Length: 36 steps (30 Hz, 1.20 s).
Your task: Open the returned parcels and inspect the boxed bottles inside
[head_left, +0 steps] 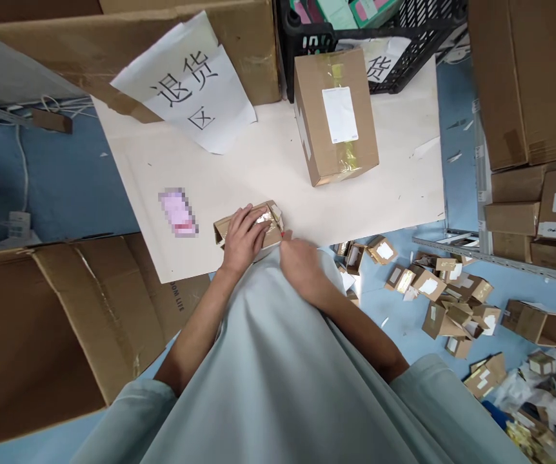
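Observation:
A small taped cardboard box [272,216] lies at the near edge of a pale table [268,167]. My left hand [243,240] rests flat on top of it, fingers spread, pressing it down. My right hand [301,263] is closed beside the box's right end, and a small red tip shows at its fingers; what it grips is too hidden to name. A larger sealed carton [335,116] with a white label stands further back on the table.
A white paper sign [191,87] hangs over a big carton at the back. A black crate [369,32] stands behind the table. A large open carton [65,316] is at my left. Several small emptied boxes [447,303] litter the blue floor at right, beside stacked cartons [534,206].

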Each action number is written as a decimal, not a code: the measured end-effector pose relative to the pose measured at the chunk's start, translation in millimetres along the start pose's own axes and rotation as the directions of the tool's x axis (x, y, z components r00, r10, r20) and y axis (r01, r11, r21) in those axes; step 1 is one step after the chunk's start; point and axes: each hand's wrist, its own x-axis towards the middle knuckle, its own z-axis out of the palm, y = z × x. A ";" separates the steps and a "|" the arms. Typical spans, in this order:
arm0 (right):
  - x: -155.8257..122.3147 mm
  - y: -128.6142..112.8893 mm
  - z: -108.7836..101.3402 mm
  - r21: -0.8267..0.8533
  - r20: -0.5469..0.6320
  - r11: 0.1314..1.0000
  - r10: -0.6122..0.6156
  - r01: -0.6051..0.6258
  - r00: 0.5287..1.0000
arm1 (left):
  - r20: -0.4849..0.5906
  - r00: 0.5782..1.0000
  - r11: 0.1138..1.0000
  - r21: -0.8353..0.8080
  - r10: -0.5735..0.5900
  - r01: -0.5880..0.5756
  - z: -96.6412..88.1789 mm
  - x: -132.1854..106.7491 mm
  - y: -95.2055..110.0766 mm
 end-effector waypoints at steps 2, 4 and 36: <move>5.8 21.5 1.7 0.113 -0.037 0.993 0.039 -0.035 0.999 | -0.007 1.000 1.000 0.003 0.023 -0.023 -1.4 7.1 -5.7; 4.8 40.5 2.1 0.274 -0.012 0.962 0.018 -0.014 1.000 | -0.001 0.999 0.999 0.005 0.036 -0.036 -2.4 10.2 -8.7; 179.1 56.1 89.1 0.744 -0.056 0.658 -0.116 0.119 0.992 | -0.305 0.859 0.878 0.123 -0.411 0.463 -72.9 -112.0 -37.8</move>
